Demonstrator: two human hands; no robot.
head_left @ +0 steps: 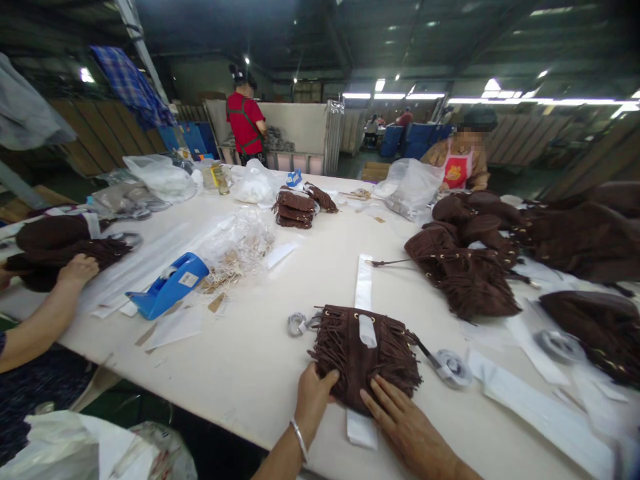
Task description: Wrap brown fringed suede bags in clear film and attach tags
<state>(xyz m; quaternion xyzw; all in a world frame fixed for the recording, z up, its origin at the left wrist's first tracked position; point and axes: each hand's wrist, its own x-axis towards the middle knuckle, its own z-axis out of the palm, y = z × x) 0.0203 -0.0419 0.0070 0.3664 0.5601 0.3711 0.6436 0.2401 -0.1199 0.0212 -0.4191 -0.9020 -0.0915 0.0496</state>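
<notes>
A dark brown fringed bag with gold eyelets lies on the table in front of me, over a white paper strip that shows above and below it. My left hand grips the bag's lower left corner, thumb on top and fingers partly hidden beneath. Flat on the bag's lower right part rests my right hand, its fingers stretched out. A white paper piece sits on the upper middle of the bag. Grey wrapped coils, one at the left and one at the right, lie beside it.
More brown bags are heaped at the right, and a small stack stands farther back. A blue tape dispenser is left of centre, near clear plastic with tags. At the far left, a co-worker's hand touches another brown bag.
</notes>
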